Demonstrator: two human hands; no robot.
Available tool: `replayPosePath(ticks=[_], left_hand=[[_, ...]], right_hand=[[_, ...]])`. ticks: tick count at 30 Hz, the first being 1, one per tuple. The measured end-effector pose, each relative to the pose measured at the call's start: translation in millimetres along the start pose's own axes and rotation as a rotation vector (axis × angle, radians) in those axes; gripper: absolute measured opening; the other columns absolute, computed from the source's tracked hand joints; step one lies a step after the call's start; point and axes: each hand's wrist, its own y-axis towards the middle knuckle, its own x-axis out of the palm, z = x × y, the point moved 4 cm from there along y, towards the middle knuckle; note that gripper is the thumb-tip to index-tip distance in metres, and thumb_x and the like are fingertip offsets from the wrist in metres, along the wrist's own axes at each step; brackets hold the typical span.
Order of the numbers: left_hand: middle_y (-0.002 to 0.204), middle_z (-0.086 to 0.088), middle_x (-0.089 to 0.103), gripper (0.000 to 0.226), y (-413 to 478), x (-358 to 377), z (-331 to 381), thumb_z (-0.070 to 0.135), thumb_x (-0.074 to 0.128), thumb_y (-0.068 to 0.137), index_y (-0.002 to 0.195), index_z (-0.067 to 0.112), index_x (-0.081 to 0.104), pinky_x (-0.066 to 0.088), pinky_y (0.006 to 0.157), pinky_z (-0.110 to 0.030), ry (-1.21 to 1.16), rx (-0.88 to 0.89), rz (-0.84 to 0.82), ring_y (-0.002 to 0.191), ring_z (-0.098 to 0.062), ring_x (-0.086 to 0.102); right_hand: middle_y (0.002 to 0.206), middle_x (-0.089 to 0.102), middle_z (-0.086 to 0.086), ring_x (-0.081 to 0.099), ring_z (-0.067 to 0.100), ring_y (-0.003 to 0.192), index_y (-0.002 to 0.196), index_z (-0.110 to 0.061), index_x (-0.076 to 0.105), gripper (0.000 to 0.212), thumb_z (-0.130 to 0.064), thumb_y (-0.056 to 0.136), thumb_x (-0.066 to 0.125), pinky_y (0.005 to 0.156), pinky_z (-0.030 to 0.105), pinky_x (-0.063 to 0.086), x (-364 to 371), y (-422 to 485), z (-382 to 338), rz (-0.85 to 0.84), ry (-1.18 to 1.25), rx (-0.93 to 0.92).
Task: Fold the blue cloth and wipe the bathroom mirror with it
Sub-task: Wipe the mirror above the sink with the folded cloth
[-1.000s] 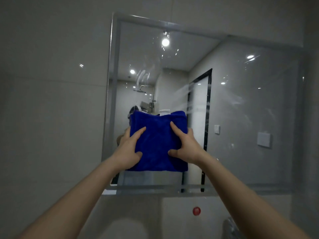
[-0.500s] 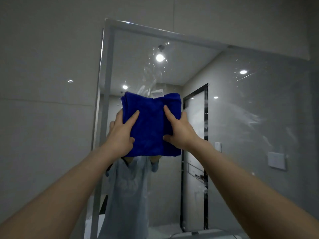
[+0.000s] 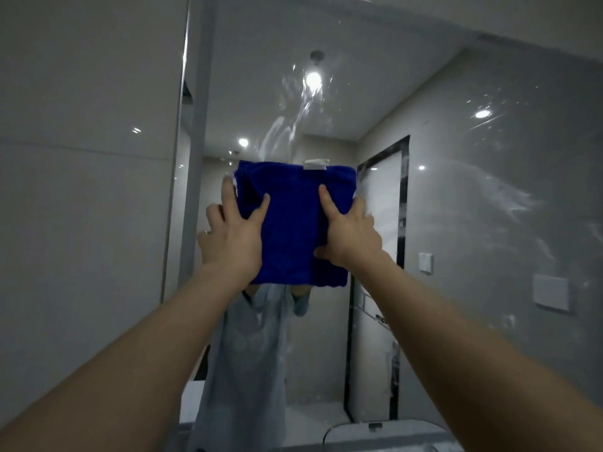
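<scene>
The folded blue cloth (image 3: 293, 223) lies flat against the bathroom mirror (image 3: 473, 207), pinned under the left hand (image 3: 238, 236) and right hand (image 3: 350, 238). Both hands have straight, spread fingers that press rather than grip, likely to keep the pad from slipping or unfolding. Its face points into the glass, with the white tag (image 3: 315, 164) on the edge above the fingertips. Nearly square, it has no clear long axis. Smears (image 3: 287, 125) show above both hands.

Both arms (image 3: 137, 350) reached forward and up. Left hand (image 3: 239, 238) and right hand (image 3: 351, 238) level, near each other, palms pressed forward, fingers spread.
</scene>
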Motion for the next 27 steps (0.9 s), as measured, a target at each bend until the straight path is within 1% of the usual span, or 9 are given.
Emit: replayPosePath(ticks=[3,5,9,12,15,17,19,21,27], left_hand=[[0.144,-0.015,-0.035,0.097,-1.3,-11.1,3.7,0.046,0.065,0.080,0.146,0.036,-0.005,0.018,0.108,-0.057,0.407,0.043,0.056,0.140,-0.037,-0.009],[0.142,-0.017,-0.039,0.091,-2.2,-18.0,7.2,0.054,0.057,0.083,0.147,0.032,-0.004,0.011,0.107,-0.062,0.559,0.095,0.083,0.139,-0.038,-0.018],[0.141,-0.015,-0.042,0.088,-1.1,-19.2,11.4,0.059,0.047,0.085,0.148,0.022,-0.001,0.007,0.106,-0.066,0.724,0.187,0.101,0.137,-0.038,-0.027],[0.131,-0.012,-0.053,0.088,-0.1,-19.5,9.1,0.061,0.039,0.088,0.148,0.016,-0.006,0.004,0.104,-0.068,0.785,0.263,0.086,0.136,-0.035,-0.030],[0.128,-0.010,-0.054,0.078,-0.9,-17.0,4.8,0.060,0.026,0.092,0.149,0.009,0.011,0.002,0.103,-0.069,0.879,0.339,0.072,0.136,-0.032,-0.032],[0.138,-0.010,-0.047,0.078,-0.2,-14.5,2.5,0.060,0.019,0.092,0.148,0.006,0.016,-0.001,0.102,-0.070,0.948,0.347,0.064,0.136,-0.032,-0.032],[0.151,-0.009,-0.031,0.078,1.3,-13.7,0.9,0.061,0.016,0.092,0.149,0.008,0.004,-0.004,0.100,-0.072,0.974,0.337,0.053,0.138,-0.033,-0.027],[0.155,-0.008,-0.015,0.079,2.3,-19.0,1.2,0.062,0.018,0.091,0.148,0.011,-0.003,-0.003,0.100,-0.073,0.934,0.319,0.056,0.141,-0.034,-0.017],[0.154,-0.003,0.013,0.066,4.7,-36.3,9.6,0.063,0.020,0.089,0.142,0.026,0.010,0.001,0.101,-0.073,0.707,0.299,0.081,0.140,-0.037,0.004]], right_hand=[[0.150,-0.013,0.015,0.005,0.039,0.137,0.146,-0.038,-0.005,0.106,-0.048,0.073,0.071,0.106,0.064,0.015,-6.0,-3.3,-2.9,0.115,-0.236,0.000],[0.150,-0.022,0.014,-0.008,0.040,0.140,0.147,-0.032,-0.001,0.104,-0.051,0.073,0.070,0.105,0.069,0.001,-9.4,-4.5,-5.8,0.174,-0.331,-0.028],[0.150,-0.004,0.010,-0.006,0.034,0.140,0.147,-0.017,0.014,0.094,-0.044,0.076,0.068,0.103,0.071,-0.003,-10.8,-5.7,-13.9,0.276,-0.441,-0.112],[0.154,-0.002,0.008,-0.011,0.031,0.142,0.149,-0.014,0.004,0.094,-0.044,0.081,0.063,0.102,0.071,-0.006,-6.3,-2.4,-13.2,0.230,-0.451,-0.128],[0.157,-0.009,0.007,-0.017,0.028,0.143,0.149,-0.015,-0.004,0.097,-0.046,0.083,0.061,0.101,0.071,-0.009,-4.0,-0.5,-10.8,0.197,-0.423,-0.122],[0.157,-0.011,0.007,-0.018,0.027,0.143,0.149,-0.015,-0.006,0.098,-0.045,0.083,0.060,0.100,0.072,-0.009,-3.4,0.9,-10.2,0.187,-0.408,-0.120],[0.157,-0.012,0.007,-0.018,0.027,0.143,0.149,-0.016,-0.006,0.098,-0.045,0.083,0.061,0.099,0.073,-0.009,-3.4,2.1,-10.2,0.175,-0.387,-0.117],[0.157,-0.012,0.006,-0.017,0.026,0.143,0.148,-0.017,-0.007,0.100,-0.044,0.082,0.063,0.098,0.074,-0.009,-3.9,3.1,-9.6,0.167,-0.368,-0.118],[0.157,-0.010,0.006,-0.015,0.026,0.144,0.148,-0.017,-0.005,0.099,-0.038,0.081,0.065,0.099,0.074,-0.006,-3.4,4.0,-10.2,0.171,-0.327,-0.114]])
